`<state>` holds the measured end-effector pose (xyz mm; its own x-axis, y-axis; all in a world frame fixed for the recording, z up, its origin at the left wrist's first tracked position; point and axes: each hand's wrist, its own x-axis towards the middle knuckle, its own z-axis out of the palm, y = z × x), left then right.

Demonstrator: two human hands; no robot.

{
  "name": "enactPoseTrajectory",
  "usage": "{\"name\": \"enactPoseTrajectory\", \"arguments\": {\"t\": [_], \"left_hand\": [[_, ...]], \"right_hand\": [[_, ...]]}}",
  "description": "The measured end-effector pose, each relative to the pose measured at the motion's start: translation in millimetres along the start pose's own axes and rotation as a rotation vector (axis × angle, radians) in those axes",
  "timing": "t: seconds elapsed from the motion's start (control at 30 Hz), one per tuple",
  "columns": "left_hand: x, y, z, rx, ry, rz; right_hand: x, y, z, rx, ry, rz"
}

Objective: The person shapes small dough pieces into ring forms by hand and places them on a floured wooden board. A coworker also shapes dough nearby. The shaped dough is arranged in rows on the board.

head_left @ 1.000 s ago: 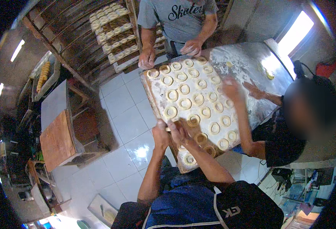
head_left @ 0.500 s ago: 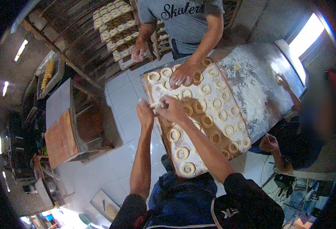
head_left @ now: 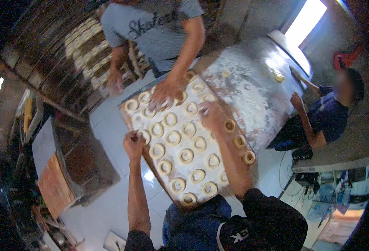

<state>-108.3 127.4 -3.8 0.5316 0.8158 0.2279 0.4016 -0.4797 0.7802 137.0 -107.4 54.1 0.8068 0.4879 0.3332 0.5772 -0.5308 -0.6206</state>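
Dough rings (head_left: 181, 156) are lying in loose rows on a floured board (head_left: 182, 171), centre of frame. Left hand (head_left: 133, 144) is sitting at the board's left edge, fingers curled; can't tell if it's holding anything. Right hand (head_left: 210, 114) is hanging over rings right of centre, fingers bent, grip unclear. Co-worker's hand (head_left: 165, 94) is covering rings, upper centre. Floury bench (head_left: 251, 108) is standing upper right.

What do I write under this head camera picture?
Left hand by a floured wooden board, right hand over its dough rings, a co-worker's hand toward the far end.
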Motion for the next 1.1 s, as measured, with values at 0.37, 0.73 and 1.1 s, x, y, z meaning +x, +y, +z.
{"name": "enactPoseTrajectory", "arguments": {"t": [0.37,0.73,1.1], "left_hand": [[-52.1,43.5,4.4,-0.004,0.241,-0.053],[-67.6,194.7,67.9,-0.431,-0.124,0.003],[-123.7,168.6,21.0,-0.615,-0.244,-0.172]], "right_hand": [[214.4,277.6,10.5,-0.482,0.072,0.092],[55.7,101.3,-24.9,0.653,0.051,0.343],[-111.9,-57.7,-35.7,0.915,-0.319,0.164]]}}
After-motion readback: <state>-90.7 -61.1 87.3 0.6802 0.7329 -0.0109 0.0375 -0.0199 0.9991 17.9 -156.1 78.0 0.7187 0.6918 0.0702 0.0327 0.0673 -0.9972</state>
